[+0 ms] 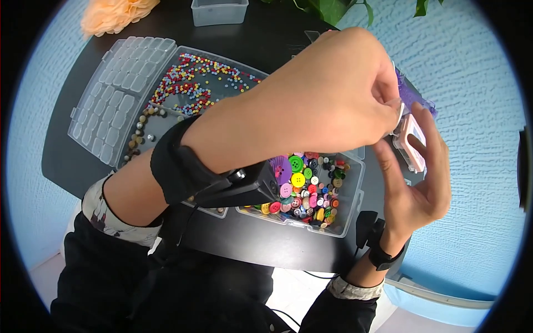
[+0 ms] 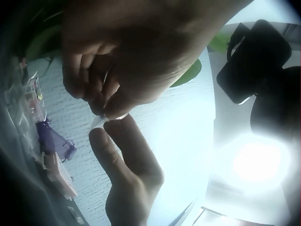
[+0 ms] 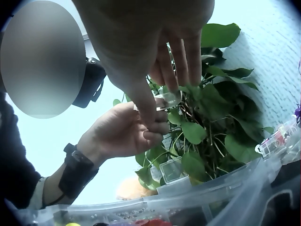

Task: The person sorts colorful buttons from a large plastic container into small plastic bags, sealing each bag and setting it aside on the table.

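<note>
This place looked like a room of a home, prob. a hobby corner. A dark desk [image 1: 244, 244] w/ a curved edge stood near the lt. blue wall [image 1: 477, 111], which had a rough texture. On the desk were clear plastic boxes [image 1: 354, 213] w/ many colourful buttons [image 1: 298, 179] and small beads [image 1: 191, 91], as for handicraft. A leafy green plant [image 3: 241, 146] and a peach-col. flower decor. [image 1: 119, 14] gave also a homely look.
</note>
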A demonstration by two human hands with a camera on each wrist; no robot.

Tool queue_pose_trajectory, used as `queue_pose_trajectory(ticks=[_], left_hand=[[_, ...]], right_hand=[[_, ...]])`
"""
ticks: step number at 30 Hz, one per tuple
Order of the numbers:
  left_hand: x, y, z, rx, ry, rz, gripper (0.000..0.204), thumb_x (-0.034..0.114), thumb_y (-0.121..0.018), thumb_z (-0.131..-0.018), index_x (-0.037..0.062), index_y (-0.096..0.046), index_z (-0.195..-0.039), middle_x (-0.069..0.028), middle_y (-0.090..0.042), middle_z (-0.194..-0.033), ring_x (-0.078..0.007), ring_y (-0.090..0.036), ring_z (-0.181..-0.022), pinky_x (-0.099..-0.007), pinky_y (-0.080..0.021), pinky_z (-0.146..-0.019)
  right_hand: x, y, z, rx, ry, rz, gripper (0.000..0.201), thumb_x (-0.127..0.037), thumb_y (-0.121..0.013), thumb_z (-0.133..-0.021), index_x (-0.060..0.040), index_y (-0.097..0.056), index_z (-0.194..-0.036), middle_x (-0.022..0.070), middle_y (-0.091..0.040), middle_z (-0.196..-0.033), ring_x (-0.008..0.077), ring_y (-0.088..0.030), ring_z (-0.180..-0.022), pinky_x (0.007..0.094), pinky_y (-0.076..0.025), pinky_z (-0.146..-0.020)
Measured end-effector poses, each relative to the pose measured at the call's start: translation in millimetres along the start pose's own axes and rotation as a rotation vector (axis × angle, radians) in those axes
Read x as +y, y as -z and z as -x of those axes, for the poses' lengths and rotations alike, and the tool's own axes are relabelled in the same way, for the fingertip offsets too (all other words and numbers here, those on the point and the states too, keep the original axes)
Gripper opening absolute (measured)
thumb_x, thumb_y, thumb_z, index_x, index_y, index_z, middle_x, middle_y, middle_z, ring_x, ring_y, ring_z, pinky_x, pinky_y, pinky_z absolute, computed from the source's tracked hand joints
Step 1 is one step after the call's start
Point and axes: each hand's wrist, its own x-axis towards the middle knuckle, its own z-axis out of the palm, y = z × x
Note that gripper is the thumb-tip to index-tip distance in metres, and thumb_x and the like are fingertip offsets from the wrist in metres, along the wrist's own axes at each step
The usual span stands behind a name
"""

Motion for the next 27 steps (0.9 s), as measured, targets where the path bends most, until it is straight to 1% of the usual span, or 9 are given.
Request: queue_pose_trajectory(ticks=[5,7,10,12,20,22,23,25,27], left_hand=[[8,-5,5,-0.034,0.11,-0.021,0.011,0.002,-0.063,-0.074,-0.0078,-0.066,-0.072,-0.0169,-0.059,-0.054,-0.0216,-0.059,-0.046,-0.0332,-0.044,-0.045],[4,-12,5,0.058,-0.053,0.004,0.009,0.001,-0.065,-0.07,-0.0087,-0.065,-0.069,-0.0217,-0.057,-0.054,-0.0283,-0.06,-0.047,-0.0366,-0.045,-0.047],[8,-10,7,0.024,0.027,-0.057,0.011,0.001,-0.067,-0.068,-0.0095,-0.063,-0.066,-0.0238,-0.054,-0.053,-0.0332,-0.059,-0.049,-0.0389,-0.045,-0.049],[7,-13,8,0.036,0.048,-0.055,0.012,0.001,-0.067,-0.068,-0.0095,-0.063,-0.064,-0.0244,-0.054,-0.054,-0.0343,-0.059,-0.049,-0.0395,-0.044,-0.048],[1,-16,12,0.029,0.133,-0.111,0.012,0.0,-0.065,-0.069,-0.0088,-0.06,-0.062,-0.0274,-0.057,-0.06,-0.0402,-0.062,-0.058,-0.0442,-0.047,-0.052],[-5,-21,13,0.154,-0.018,-0.174,0.01,0.0,-0.063,-0.071,-0.0084,-0.058,-0.068,-0.0265,-0.06,-0.067,-0.042,-0.062,-0.066,-0.046,-0.048,-0.057],[-4,-19,13,0.153,-0.018,-0.174,0.01,0.0,-0.063,-0.071,-0.0084,-0.058,-0.068,-0.0265,-0.06,-0.067,-0.042,-0.062,-0.066,-0.046,-0.048,-0.057],[1,-16,13,0.051,0.118,-0.246,0.012,0.001,-0.068,-0.077,-0.0076,-0.064,-0.085,-0.0141,-0.068,-0.073,-0.0153,-0.065,-0.066,-0.0296,-0.052,-0.06],[-2,-19,13,0.068,0.097,-0.228,0.011,0.0,-0.067,-0.077,-0.0078,-0.064,-0.085,-0.0142,-0.068,-0.073,-0.015,-0.065,-0.065,-0.0295,-0.051,-0.059]], right_hand=[[1,-3,-2,-0.077,0.132,-0.044,0.056,-0.011,-0.087,-0.07,0.0034,-0.067,-0.12,0.0193,-0.068,-0.119,0.0301,-0.065,-0.111,0.0368,-0.056,-0.09],[0,-2,1,-0.065,0.125,-0.03,0.054,-0.009,-0.086,-0.07,0.0038,-0.068,-0.119,0.0195,-0.068,-0.118,0.0307,-0.066,-0.109,0.0373,-0.054,-0.09],[1,-5,4,-0.045,0.03,-0.137,0.052,-0.006,-0.085,-0.069,0.0041,-0.068,-0.118,0.0197,-0.069,-0.115,0.0311,-0.066,-0.107,0.0386,-0.053,-0.092],[2,-7,3,-0.005,0.1,-0.124,0.052,-0.002,-0.084,-0.064,0.0032,-0.07,-0.114,0.0182,-0.071,-0.108,0.0294,-0.07,-0.099,0.0352,-0.055,-0.086],[-7,-10,5,-0.038,0.092,-0.182,0.051,0.008,-0.08,-0.062,0.0055,-0.07,-0.112,0.0206,-0.07,-0.108,0.03,-0.07,-0.098,0.0352,-0.056,-0.085],[-6,-11,5,-0.045,0.096,-0.2,0.052,0.01,-0.079,-0.061,0.0059,-0.07,-0.112,0.021,-0.07,-0.108,0.03,-0.07,-0.098,0.0352,-0.056,-0.084],[-5,-11,4,-0.048,0.098,-0.195,0.052,0.01,-0.079,-0.061,0.0056,-0.07,-0.112,0.0209,-0.07,-0.108,0.0302,-0.07,-0.098,0.0353,-0.056,-0.084],[-4,-8,5,-0.05,0.095,-0.179,0.052,0.01,-0.078,-0.061,0.0054,-0.07,-0.112,0.0208,-0.07,-0.108,0.0303,-0.07,-0.098,0.0354,-0.056,-0.084],[-6,-9,5,-0.065,0.077,-0.161,0.051,0.004,-0.081,-0.063,0.0072,-0.069,-0.112,0.0193,-0.071,-0.108,0.0287,-0.069,-0.097,0.0373,-0.052,-0.092]])
